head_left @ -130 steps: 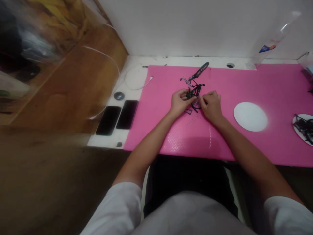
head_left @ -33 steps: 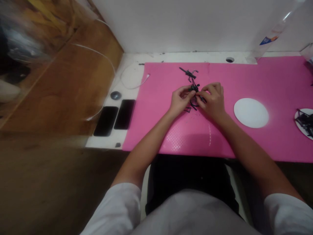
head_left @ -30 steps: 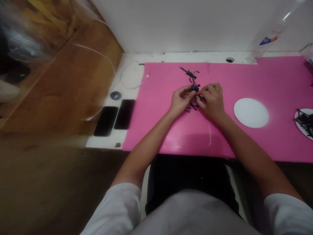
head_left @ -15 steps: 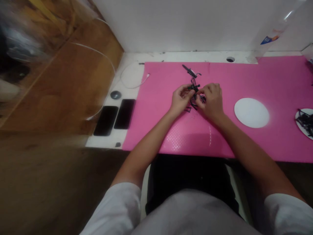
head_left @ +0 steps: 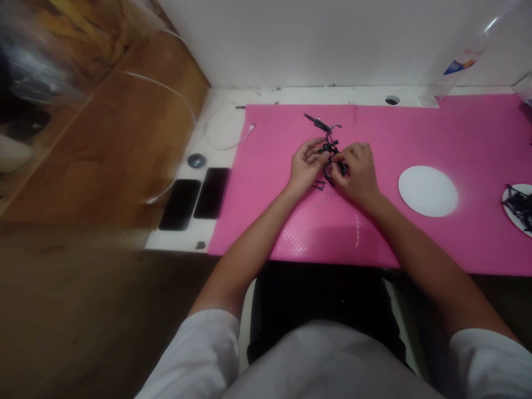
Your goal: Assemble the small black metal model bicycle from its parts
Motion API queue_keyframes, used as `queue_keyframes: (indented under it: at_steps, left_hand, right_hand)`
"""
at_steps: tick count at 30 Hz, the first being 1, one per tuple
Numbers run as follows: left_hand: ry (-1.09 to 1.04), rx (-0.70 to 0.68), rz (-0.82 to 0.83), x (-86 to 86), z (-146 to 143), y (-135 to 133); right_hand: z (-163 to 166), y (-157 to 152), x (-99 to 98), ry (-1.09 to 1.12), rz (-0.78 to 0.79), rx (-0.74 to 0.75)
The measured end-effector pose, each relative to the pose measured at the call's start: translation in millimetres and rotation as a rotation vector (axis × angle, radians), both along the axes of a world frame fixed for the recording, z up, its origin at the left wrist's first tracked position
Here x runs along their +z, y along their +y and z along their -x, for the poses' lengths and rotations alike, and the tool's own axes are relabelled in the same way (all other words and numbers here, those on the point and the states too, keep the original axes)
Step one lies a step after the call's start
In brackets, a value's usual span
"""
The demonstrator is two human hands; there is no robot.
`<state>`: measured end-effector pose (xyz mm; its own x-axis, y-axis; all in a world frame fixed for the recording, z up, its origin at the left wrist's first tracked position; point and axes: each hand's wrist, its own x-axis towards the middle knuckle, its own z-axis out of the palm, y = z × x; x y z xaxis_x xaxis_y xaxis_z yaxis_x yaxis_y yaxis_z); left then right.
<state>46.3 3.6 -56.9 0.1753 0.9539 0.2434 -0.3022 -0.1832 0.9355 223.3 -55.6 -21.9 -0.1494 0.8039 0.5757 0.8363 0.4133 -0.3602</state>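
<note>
A small black model bicycle (head_left: 330,145) is between my hands over the pink mat. Its thin wheel (head_left: 318,122) points up and to the left, away from me. My left hand (head_left: 307,162) grips the frame from the left, thumb and fingers closed round it. From the right, my right hand (head_left: 356,169) pinches at the bicycle's near part, beside a dark round wheel-like piece (head_left: 327,172). The fingers hide the exact spot of the pinch. Just below the left fingers lies a small black frame-shaped part (head_left: 319,185), with tiny specks near it.
On the pink mat (head_left: 415,133), a white disc (head_left: 428,191) lies to the right. Farther right, a white plate (head_left: 512,220) holds black parts. Two dark phones (head_left: 179,205), a round dark object (head_left: 197,160) and a white cable (head_left: 224,148) are at the left. A clear plastic bottle (head_left: 465,61) stands behind.
The bicycle has turned slightly, so its far wheel now lies flatter and a little farther left. Both hands have shifted slightly left and keep their hold.
</note>
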Motion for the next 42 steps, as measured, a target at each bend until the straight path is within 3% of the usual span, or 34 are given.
queue_keyframes:
  at_steps: [7, 21, 29, 42]
  left_hand:
    - [0.046, 0.022, -0.099, 10.0, -1.7, -3.3]
    - [0.027, -0.007, -0.062, 6.0, 2.1, 0.9]
    - [0.007, -0.039, -0.151, 8.3, 3.9, 0.6]
    - [-0.08, -0.071, 0.048, 5.2, 1.6, 1.5]
  right_hand:
    - [0.2, -1.0, 1.6, 0.012, -0.001, 0.013]
    - [-1.1, -2.3, 3.8, 0.005, -0.005, 0.005]
    - [0.7, -3.3, 5.6, -0.014, -0.037, 0.006]
    - [-3.1, -1.6, 5.1, 0.023, -0.026, 0.032]
